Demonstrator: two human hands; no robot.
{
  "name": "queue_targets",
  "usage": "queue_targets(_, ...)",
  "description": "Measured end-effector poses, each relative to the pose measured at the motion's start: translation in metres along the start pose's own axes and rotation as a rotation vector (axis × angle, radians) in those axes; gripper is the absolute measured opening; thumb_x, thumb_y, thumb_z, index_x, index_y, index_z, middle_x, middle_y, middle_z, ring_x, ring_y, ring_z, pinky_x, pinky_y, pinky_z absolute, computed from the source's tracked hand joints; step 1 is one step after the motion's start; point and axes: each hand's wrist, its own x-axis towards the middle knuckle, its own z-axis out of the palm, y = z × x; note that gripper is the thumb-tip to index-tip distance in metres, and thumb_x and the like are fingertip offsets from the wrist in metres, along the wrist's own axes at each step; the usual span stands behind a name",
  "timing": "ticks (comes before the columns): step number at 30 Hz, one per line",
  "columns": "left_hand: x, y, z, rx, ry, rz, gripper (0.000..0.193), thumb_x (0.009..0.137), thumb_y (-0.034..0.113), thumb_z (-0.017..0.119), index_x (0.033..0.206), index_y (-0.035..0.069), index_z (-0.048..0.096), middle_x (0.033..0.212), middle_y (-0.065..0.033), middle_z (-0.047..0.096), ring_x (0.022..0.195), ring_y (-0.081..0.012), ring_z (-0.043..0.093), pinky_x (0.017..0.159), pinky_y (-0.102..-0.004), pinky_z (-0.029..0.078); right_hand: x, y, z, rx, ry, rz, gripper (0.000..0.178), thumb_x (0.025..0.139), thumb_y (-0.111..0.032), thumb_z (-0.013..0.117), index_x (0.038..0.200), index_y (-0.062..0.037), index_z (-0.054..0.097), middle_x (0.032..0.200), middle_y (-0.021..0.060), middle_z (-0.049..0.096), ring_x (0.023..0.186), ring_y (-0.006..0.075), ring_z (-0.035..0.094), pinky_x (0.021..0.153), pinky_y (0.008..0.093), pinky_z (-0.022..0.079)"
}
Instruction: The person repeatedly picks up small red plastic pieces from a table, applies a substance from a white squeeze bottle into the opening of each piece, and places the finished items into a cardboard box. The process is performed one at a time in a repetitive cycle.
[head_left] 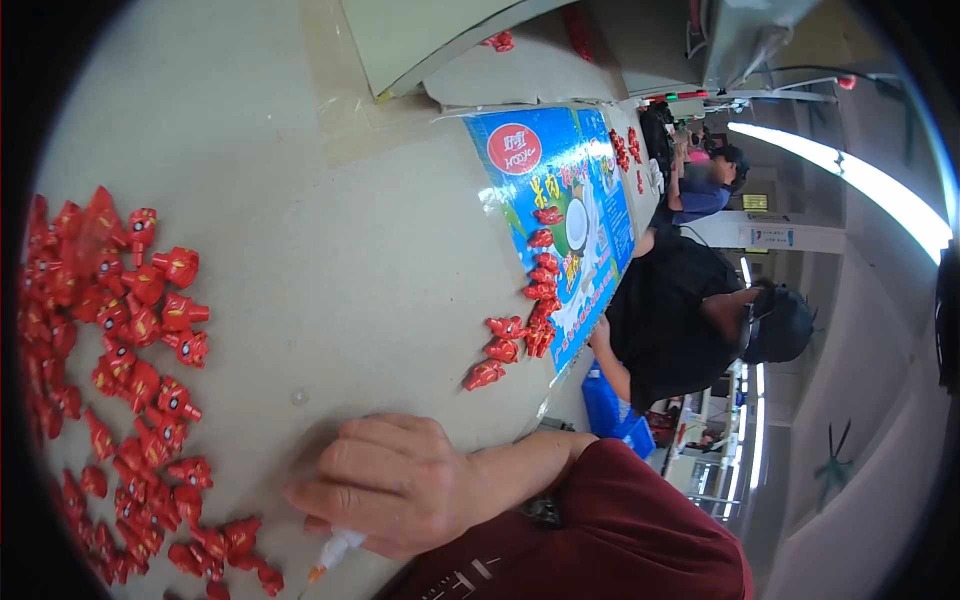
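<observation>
My right hand is low in the middle of the head view, its fingers curled closed over the tabletop. It grips a small white tube with an orange tip, which points down and left. A bit of red shows by the fingertips; I cannot make out what it is. Left of the hand lies a loose pile of small red toy parts with yellow and white markings. Ahead and to its right, several more red toy parts lie in a rough row. My left hand is out of the picture.
A blue printed cardboard sheet lies on the grey table, under part of the row. A pale panel stands at the far edge. To the right, a person in black works beside a blue bin; another person is beyond.
</observation>
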Motion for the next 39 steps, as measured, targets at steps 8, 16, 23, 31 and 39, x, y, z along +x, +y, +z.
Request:
queue_targets(8,0.011,-0.029,-0.043,0.187,-0.087,0.356,0.025,0.092,0.026,0.058,0.090,0.001,0.060,0.089,-0.0098,0.061,0.075,-0.0201,0.059,0.061,-0.0298,0.047,-0.006,0.011,-0.023,0.513,-0.035,0.107,0.026,0.080,-0.004,0.057,0.105,-0.0034,0.049,0.102,0.0079,0.049,0.089,0.0188,0.047,0.075,0.0319,0.040)
queue_targets(16,0.011,-0.031,-0.057,0.498,-0.188,0.533,0.028,0.096,0.022,0.049,0.113,0.004,0.061,0.103,-0.0105,0.066,0.085,-0.0244,0.062,0.075,-0.0356,0.048,-0.020,-0.015,-0.059,0.526,0.140,0.269,0.044,0.078,-0.002,0.055,0.121,-0.0026,0.047,0.126,0.0073,0.047,0.116,0.0186,0.047,0.100,0.0328,0.036)
queue_targets(23,0.025,-0.060,-0.070,0.504,-0.243,0.511,0.034,0.097,0.022,0.042,0.124,0.005,0.054,0.117,-0.0083,0.060,0.105,-0.0187,0.055,0.095,-0.0298,0.040,-0.033,0.088,-0.217,0.260,0.783,0.301,0.031,0.083,0.002,0.056,0.114,-0.0022,0.056,0.111,0.0067,0.061,0.107,0.0152,0.056,0.092,0.0289,0.044)
queue_targets(31,0.080,-0.087,-0.106,-0.269,-0.610,-0.277,0.036,0.097,0.037,0.039,0.123,0.016,0.052,0.096,-0.0007,0.060,0.080,-0.0135,0.057,0.070,-0.0248,0.049,-0.040,0.329,-0.414,-0.468,1.124,0.704,0.022,0.086,-0.009,0.058,0.105,-0.0084,0.069,0.100,0.0127,0.069,0.094,0.0228,0.065,0.084,0.0336,0.049)
queue_targets(39,0.027,-0.038,-0.060,-0.312,-0.298,-0.077,0.041,0.093,0.014,0.050,0.131,0.001,0.047,0.077,-0.0026,0.056,0.064,-0.0087,0.048,0.057,-0.0202,0.042,-0.013,0.446,-0.479,-0.493,1.235,0.873,0.030,0.086,-0.024,0.057,0.113,-0.0142,0.066,0.106,0.0183,0.065,0.099,0.0347,0.062,0.088,0.0432,0.046)
